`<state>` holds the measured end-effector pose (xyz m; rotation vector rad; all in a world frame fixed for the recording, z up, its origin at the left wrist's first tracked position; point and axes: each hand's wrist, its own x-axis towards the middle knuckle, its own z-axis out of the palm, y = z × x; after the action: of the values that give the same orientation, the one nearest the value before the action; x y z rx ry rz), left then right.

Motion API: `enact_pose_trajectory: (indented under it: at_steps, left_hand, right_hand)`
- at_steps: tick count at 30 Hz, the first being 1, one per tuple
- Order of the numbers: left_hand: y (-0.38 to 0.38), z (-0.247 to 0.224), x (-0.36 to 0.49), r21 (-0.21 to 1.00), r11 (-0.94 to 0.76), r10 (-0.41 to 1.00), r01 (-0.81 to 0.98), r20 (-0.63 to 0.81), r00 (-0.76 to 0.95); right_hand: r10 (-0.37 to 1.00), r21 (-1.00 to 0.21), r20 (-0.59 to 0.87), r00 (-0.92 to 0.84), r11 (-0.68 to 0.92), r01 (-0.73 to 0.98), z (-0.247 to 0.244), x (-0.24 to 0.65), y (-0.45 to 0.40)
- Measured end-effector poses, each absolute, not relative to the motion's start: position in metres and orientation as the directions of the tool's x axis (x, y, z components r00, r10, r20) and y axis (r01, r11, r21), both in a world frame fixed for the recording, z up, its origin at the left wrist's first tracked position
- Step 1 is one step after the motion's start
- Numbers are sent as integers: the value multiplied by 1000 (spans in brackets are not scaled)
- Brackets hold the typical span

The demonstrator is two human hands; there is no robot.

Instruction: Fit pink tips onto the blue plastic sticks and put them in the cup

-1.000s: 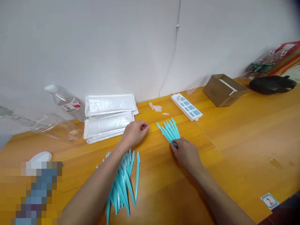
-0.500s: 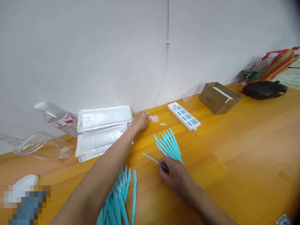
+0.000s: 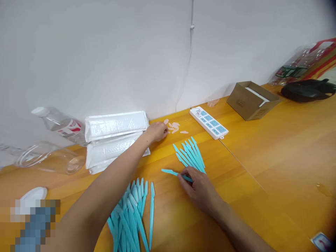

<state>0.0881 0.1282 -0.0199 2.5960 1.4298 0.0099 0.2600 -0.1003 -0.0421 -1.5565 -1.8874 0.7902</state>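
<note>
R hand [image 3: 197, 182]: pinching one turq. knife [image 3: 169, 171], thumb + fingers, blade end pointing L!
L hand [image 3: 156, 131]: stretched fwd, fingers curled, tips right by the slivers; gripping one? Can't tell.
Table [image 3: 265, 161]: orange wood, under the lot.
White packets [image 3: 118, 124]: stacked nr wall [image 3: 118, 52], L side.
Knife heap [image 3: 131, 220]: up front, partly behind L arm [image 3: 112, 189].
Knife fan [image 3: 191, 155]: spread just beyond R hand, btw it & power strip [image 3: 209, 123].
Slivers [image 3: 174, 125]: pale, scattered nr wall.

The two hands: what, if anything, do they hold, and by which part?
Right hand: a blue stick, by its handle. Left hand: cannot be told.
</note>
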Motion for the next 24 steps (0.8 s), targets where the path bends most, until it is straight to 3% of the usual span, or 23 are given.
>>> enact_pose_trajectory:
  at_steps: [8, 10, 12, 14, 16, 19, 24]
  left_hand:
    - [76, -5, 66, 336, -484, 843, 808, -70, 533]
    - [32, 2, 46, 465, -425, 862, 777, -55, 504]
    - [-22, 7, 20, 776, -185, 897, 603, -117, 426]
    - [-75, 6, -6, 891, 55, 923, 451, -218, 318]
    - [-120, 1, -26, 933, 229, 947, 278, -280, 157]
    - [-163, -7, -40, 941, 326, 944, 90, -319, -83]
    - [-184, -13, -34, 943, 329, 912, 53, -302, -277]
  right_hand:
    - [985, -749, 33, -169, 136, 649, -40, 266, -100]
    - [977, -756, 35, -210, 163, 634, -37, 267, -100]
    - [966, -759, 30, -258, 190, 622, -32, 266, -102]
    - [949, -770, 4, -315, 203, 604, -25, 261, -104]
    - [928, -792, -32, -372, 203, 576, -18, 251, -107]
    - [895, -830, -57, -443, 204, 518, -11, 232, -111]
    - [856, -854, -44, -515, 235, 464, -6, 203, -116]
